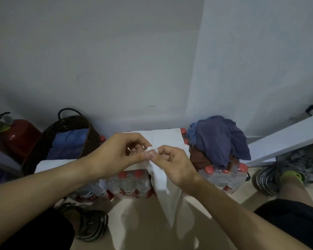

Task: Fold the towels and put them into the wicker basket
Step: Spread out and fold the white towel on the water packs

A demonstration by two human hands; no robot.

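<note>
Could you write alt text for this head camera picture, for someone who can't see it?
A person's left hand and right hand pinch a hanging white towel above packs of bottled water. A wicker basket at left holds a folded blue towel.

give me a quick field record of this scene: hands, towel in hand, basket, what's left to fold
left hand: pinches the top edge of the white towel
right hand: pinches the same edge, close to the left
white towel: hangs down unfolded between the hands
wicker basket: at left, by the wall, holds a folded blue towel
left to fold: purple towel heaped on a pack of bottles at right
work surface: white cloth over packs of bottles
</note>
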